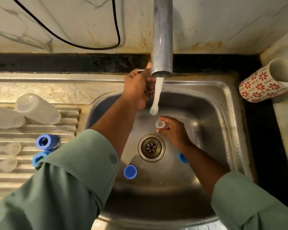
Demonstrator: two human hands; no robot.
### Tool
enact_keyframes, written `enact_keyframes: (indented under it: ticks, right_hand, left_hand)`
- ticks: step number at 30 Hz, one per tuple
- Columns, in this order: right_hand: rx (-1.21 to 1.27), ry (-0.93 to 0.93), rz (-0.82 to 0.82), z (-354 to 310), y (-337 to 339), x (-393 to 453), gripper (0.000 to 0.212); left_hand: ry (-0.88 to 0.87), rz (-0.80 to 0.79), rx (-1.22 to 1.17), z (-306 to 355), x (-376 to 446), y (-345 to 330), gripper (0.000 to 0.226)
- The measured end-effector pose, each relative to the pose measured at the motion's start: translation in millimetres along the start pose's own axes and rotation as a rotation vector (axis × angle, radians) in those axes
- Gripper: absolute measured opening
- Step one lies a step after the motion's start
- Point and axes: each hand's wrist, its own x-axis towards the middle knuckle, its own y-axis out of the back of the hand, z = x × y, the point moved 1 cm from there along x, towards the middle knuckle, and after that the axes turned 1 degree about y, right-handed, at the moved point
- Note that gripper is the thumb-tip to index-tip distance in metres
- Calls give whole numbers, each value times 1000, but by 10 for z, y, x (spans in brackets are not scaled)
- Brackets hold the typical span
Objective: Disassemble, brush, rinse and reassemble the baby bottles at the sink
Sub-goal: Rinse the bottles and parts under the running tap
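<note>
From the head view, nearest to us are our two green sleeves [70, 188], rolled back at the forearm and reaching over the near edge of the steel sink [229, 103].

Our left hand [136, 90] is up at the far rim of the basin, just left of the tap spout [162, 39]; its fingers curl round a small metal tap handle [140, 70], only the tip of which shows. A stream of water [156, 97] falls from the spout past this hand.

Our right hand [175, 131] is low in the basin, just right of the drain [151, 147] and under the end of the stream. Its thumb and fingers pinch a small clear bottle part [160, 124]; we cannot tell whether it is a teat or a cap.

A blue cap [130, 171] lies on the basin floor near the sink's near-left corner, and another blue piece [183, 158] shows half hidden under our right wrist.

On the ribbed drainboard [23, 176] left of the basin, two clear bottles [37, 111] lie on their sides toward its far edge. Two blue collar rings [46, 141] sit beside the basin edge, and two clear teats [13, 148] lie further left.

A flowered mug [263, 83] lies on its side at the counter's far-right corner. A black cable [90, 45] loops across the back wall.
</note>
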Motion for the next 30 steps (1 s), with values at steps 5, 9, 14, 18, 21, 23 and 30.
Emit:
enact_keyframes:
  ticks: [5,9,14,18,21,23,30]
  right_hand:
    - [189,-65,8,-115,-245,-94,54]
    - [252,-100,30,-121,-336,-169,49]
    - [340,-125,57,-216,-339,-165,38]
    - [409,-106,103,-303,-326,-121,35]
    - [481,-143,92,-355,-319,-106,35]
    - [469,-175,41,-389,-332,-90,23]
    - [1111,-675,-59,-462,-362,-47,16]
  left_hand:
    - [72,-37,113,316,-117,36,15]
    - [102,-7,277,396,-145,43,16]
    - [103,76,288,378,-208,16,16]
    - [112,88,316,387,-230,11,19]
    - [123,90,330,411,-264,-4,19]
    - [128,94,334,414,-270,-6,20]
    - [129,85,338,422,-277,-1,24]
